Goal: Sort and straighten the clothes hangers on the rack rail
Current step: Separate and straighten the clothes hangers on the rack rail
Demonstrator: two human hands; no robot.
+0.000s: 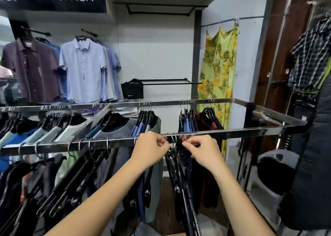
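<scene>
**Head view: pinching hanger hooks on the near rail**

Head view looking down at two bare hands meeting at the centre of the near rail (232, 131). Left hand (150, 149) closing narrow around the neck of a hook just below the rail, at about nine o'clock from the cluster of hooks (172, 137). Right hand (204, 150) pinching thumb and forefinger on the rightmost hook at about three o'clock from that cluster; whether gripping the wire itself or merely touching it, hard to tell. Black hangers (174, 166) dangling bunched and tilted straight below, at six o'clock from the hands, some seemingly empty. More hooks (89, 144) spreading unevenly along the rail toward nine o'clock, carrying garments.

Likely separating the bunched hooks now. Doing it well probably meaning: lifting each hook slightly instead of dragging, keeping one hand steadying the neighbours while sliding the other sideways, turning every hook opening the same way, spacing evenly, watching for tangled shoulders below pulling a hanger off.
</scene>
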